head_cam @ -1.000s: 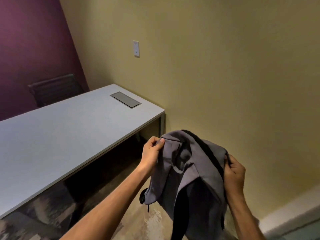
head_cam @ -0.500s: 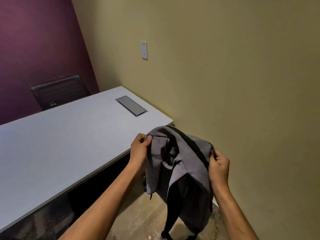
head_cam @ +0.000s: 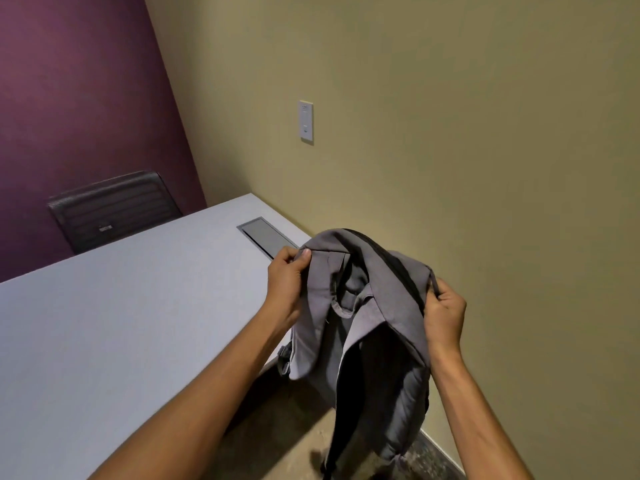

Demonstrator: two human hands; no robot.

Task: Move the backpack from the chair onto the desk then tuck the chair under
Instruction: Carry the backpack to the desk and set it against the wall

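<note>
1. A grey backpack [head_cam: 367, 327] is hanging in mid-air at the centre right of the frame, just off the near right corner of the desk [head_cam: 114, 341]; its lower end is running into shadow near the bottom edge, where a dangling strap is hard to make out.
2. The bag's long axis is running roughly top to bottom of the frame, its crumpled top pointing up and its base pointing down toward the floor [head_cam: 277, 441].
3. The left hand [head_cam: 287, 282] is pinching the bag's upper left edge, thumb pressing on top of the fabric and fingers curling closed beneath, largely hidden.
4. The right hand [head_cam: 445, 317] is gripping the bag's upper right edge in a closed fist, a thin loop of strap rising above it.
5. Both forearms are being cut off by the bottom edge.
6. A dark chair [head_cam: 110, 209] is showing only its backrest behind the desk at the left, against a purple wall.
7. A grey panel [head_cam: 263, 235] is sitting flush in the desktop, its near end covered by the left hand.
</note>
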